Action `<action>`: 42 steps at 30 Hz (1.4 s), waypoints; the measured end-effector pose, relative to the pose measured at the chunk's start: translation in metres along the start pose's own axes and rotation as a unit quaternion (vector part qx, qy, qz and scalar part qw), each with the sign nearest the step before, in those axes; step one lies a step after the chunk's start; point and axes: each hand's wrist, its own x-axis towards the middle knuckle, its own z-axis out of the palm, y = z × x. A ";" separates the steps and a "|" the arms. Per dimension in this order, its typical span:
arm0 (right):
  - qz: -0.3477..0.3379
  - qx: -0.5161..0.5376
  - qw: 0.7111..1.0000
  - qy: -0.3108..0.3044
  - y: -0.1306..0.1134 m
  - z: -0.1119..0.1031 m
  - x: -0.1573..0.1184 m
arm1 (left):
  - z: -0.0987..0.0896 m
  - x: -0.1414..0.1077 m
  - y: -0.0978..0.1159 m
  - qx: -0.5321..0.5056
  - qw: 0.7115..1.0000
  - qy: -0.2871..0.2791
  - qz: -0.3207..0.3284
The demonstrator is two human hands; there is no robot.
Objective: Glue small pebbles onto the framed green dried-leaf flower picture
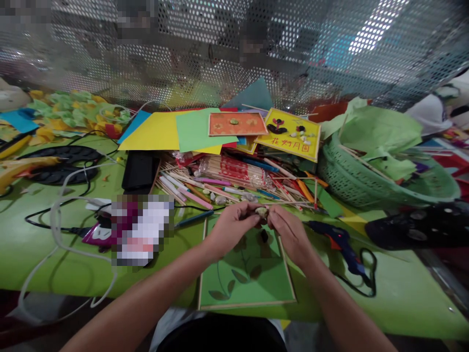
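Note:
A small pale, mottled pebble (262, 212) is pinched between the fingertips of my left hand (232, 227) and my right hand (289, 231). Both hands are closed and hover over the upper part of a green picture board (256, 288) edged with thin wooden sticks. Drawn stems and dark leaves (220, 295) decorate the board, and a small black piece (264, 236) shows just below my fingers. Parts of the board's upper area are hidden by my hands.
A blue glue gun (342, 244) lies to the right, before a green basket (330, 164) of paper. Sticks and markers (190, 193) are heaped behind the board. Finished-looking pictures (289, 137) rest on coloured paper. At left are a phone (146, 232), cables and a yellow glue gun (25, 171).

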 end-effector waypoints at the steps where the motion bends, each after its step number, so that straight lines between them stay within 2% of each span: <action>1: -0.001 0.010 1.000 0.015 0.000 0.001 0.000 | 0.000 0.001 -0.001 -0.029 1.000 0.009 -0.008; 4: -0.023 -0.011 0.998 0.052 0.001 0.002 0.001 | 0.000 0.003 -0.004 -0.083 0.996 0.039 -0.016; 7: -0.055 -0.039 0.995 0.068 0.001 0.004 0.002 | 0.001 0.002 -0.004 -0.086 0.996 0.033 -0.007; 10: -0.074 -0.057 0.991 0.097 0.001 0.005 0.002 | 0.001 0.001 -0.001 -0.050 0.999 0.016 0.011; 14: -0.071 -0.066 0.987 0.125 -0.003 0.004 0.000 | -0.001 -0.001 0.003 0.048 0.998 0.016 0.031; 17: -0.069 -0.053 0.988 0.125 -0.006 0.004 -0.002 | -0.002 -0.001 0.006 0.086 0.996 0.019 0.028; 22: -0.069 -0.043 0.989 0.125 -0.006 0.005 -0.003 | 0.000 -0.002 0.007 0.092 0.995 0.014 0.021; 26: -0.060 -0.043 0.989 0.131 -0.006 0.005 -0.003 | 0.000 -0.002 0.006 0.081 0.996 0.020 0.045; 29: -0.064 -0.043 0.988 0.131 -0.005 0.005 -0.003 | -0.002 -0.003 0.004 0.113 0.992 0.027 0.054; 33: -0.067 -0.042 0.988 0.136 -0.005 0.006 -0.004 | -0.003 -0.005 0.006 0.156 0.986 0.029 0.046; 42: -0.033 0.016 0.992 0.124 -0.004 0.006 -0.004 | -0.003 -0.004 0.009 0.160 0.986 0.022 0.034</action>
